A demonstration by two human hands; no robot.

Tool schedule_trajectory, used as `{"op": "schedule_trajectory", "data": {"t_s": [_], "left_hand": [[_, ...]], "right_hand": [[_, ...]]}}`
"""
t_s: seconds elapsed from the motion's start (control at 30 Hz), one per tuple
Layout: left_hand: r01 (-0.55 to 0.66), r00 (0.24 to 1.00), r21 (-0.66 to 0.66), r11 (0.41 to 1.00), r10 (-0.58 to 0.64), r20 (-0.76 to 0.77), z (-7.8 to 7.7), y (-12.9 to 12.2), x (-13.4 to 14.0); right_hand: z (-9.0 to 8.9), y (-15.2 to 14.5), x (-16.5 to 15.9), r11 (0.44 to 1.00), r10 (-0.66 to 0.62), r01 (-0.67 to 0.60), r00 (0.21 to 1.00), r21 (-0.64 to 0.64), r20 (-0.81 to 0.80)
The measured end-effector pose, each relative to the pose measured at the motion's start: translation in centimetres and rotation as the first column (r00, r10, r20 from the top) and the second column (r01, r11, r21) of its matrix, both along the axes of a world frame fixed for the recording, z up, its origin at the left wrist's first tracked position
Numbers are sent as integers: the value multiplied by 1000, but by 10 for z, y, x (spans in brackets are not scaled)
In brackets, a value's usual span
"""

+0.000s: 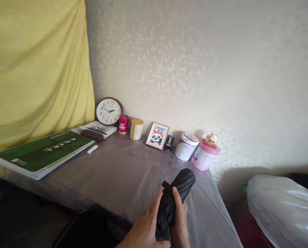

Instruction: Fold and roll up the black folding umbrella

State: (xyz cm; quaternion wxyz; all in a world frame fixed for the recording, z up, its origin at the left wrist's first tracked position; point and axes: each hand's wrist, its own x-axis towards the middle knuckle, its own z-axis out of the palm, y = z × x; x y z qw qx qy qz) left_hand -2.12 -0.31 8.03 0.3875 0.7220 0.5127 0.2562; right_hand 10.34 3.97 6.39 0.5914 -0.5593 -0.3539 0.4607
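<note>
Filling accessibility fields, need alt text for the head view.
Left hand and right hand hold a black fabric bundle, apparently a folded umbrella, at a greyish table. On it: a clock, framed panda picture, pink tub and green book.

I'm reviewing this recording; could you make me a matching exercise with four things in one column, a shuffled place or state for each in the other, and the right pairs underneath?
Things
1. Black umbrella
2. Round clock
3. Framed panda picture
4. Green book

Places or states
A. Lying flat near the yellow curtain
B. Between the yellow tin and a small black object
C. Folded, held by the left hand and right hand
D. Upright beside the magenta tin

Pairs: 1-C, 2-D, 3-B, 4-A
</note>
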Motion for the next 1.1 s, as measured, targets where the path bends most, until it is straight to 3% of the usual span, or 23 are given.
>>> {"op": "schedule_trajectory", "data": {"t_s": [0.07,0.13,0.23,0.33,0.43,0.57,0.73,0.9,1.1], "left_hand": [[-56,994,8,998,55,93,-3,2,-1],[-97,993,53,994,93,77,-6,4,-1],[-123,990,128,984,131,-58,-11,5,0],[-159,950,178,971,200,-240,-12,5,-1],[-157,905,190,969,218,-365,-13,6,-2],[-139,868,148,979,192,-459,-15,5,-2],[-139,870,117,983,178,-460,-16,3,0],[-152,881,126,980,192,-431,-13,6,0],[-124,868,151,981,182,-462,-15,5,2]], "right_hand": [[-1,0,-1,1000,11,-11,1000,10,25],[-1,1,-2,1000,26,-26,998,9,61],[-1,4,1,997,68,-71,989,24,135],[-6,10,8,997,65,-76,949,25,310],[-16,15,15,996,-10,-37,854,81,521],[-30,17,20,985,-101,-15,765,175,636],[-28,18,20,900,-27,-312,659,306,751],[-20,21,23,832,45,-408,726,376,687],[-11,14,33,854,268,-429,848,293,458]]}}
